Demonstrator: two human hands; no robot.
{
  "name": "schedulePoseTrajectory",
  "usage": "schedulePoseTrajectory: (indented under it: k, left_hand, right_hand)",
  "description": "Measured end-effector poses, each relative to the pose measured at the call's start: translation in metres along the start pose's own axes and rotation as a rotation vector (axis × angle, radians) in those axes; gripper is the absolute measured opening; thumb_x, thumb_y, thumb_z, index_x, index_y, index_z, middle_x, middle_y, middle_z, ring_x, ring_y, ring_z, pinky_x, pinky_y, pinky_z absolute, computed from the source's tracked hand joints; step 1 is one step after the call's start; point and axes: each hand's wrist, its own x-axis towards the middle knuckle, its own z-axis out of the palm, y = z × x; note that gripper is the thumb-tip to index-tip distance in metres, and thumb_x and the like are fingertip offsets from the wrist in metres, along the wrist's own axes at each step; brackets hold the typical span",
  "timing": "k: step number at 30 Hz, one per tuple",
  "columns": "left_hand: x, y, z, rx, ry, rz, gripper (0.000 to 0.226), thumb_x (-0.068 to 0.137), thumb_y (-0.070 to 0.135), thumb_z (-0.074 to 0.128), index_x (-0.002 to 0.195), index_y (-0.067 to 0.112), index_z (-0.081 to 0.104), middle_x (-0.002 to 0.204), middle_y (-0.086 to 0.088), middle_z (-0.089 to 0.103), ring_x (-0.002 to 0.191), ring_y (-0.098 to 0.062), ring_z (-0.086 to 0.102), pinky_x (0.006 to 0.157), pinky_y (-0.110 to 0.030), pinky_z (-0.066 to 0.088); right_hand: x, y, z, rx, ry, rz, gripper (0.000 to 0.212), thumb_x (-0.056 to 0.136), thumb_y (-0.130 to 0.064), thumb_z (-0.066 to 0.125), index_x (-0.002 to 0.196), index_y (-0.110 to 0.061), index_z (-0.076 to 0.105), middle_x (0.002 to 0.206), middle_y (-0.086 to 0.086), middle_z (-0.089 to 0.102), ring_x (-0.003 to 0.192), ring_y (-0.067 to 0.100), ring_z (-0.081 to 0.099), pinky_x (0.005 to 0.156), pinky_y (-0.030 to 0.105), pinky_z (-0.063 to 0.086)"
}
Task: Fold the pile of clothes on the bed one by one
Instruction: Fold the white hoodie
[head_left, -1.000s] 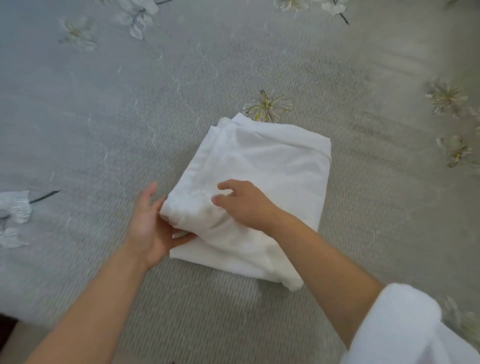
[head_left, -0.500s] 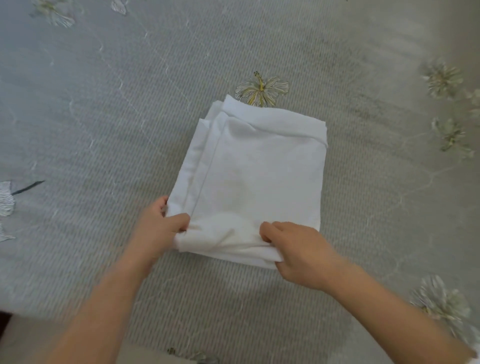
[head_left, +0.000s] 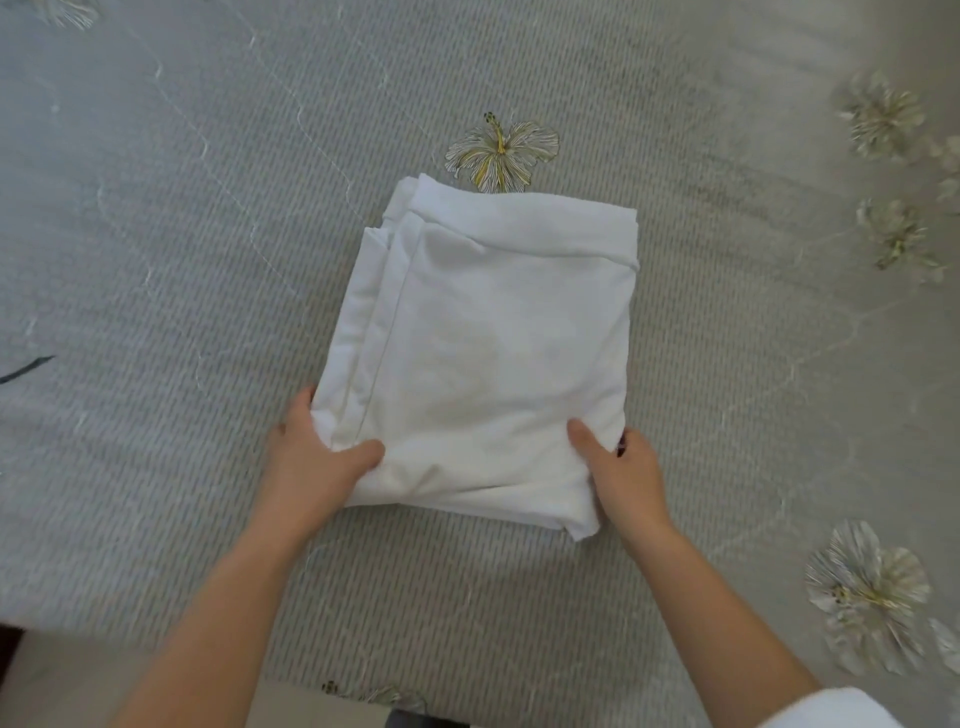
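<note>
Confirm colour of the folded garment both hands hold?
Plain white, no print. The folded garment shows best in the head view, against the grey floral bedspread.

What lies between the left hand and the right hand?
The near edge of the folded white cloth, which both the left hand and the right hand grip; the head view shows it.

A thick white sleeve (head_left: 836, 712) covers the right arm (head_left: 722, 618) above its bare forearm.
</note>
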Motion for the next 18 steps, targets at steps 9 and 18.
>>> schedulePoseTrajectory:
  k: [9,18]
  left_hand:
    - [0.012,0.025,-0.036,0.177,0.388,0.260,0.060,0.073,0.011,0.066,0.130,0.018,0.048,0.125,-0.008,0.054,0.110,-0.029,0.049,0.086,-0.043,0.041]
    - [-0.051,-0.008,0.068,0.391,0.228,0.283,0.070,0.089,0.057,0.016,0.151,0.031,-0.005,0.154,0.002,-0.030,0.141,-0.020,-0.030,0.114,-0.055,-0.008]
  right_hand:
    - [-0.054,-0.007,-0.012,-0.418,-0.754,0.302,0.023,0.092,-0.019,0.057,0.078,-0.002,0.063,0.062,0.010,0.068,0.050,0.019,0.063,0.048,0.025,0.050]
    - [0.018,-0.056,0.034,-0.860,-0.081,-0.789,0.058,0.102,-0.038,0.032,0.153,-0.019,0.013,0.161,0.000,0.006,0.148,0.019,-0.002,0.118,0.039,0.000]
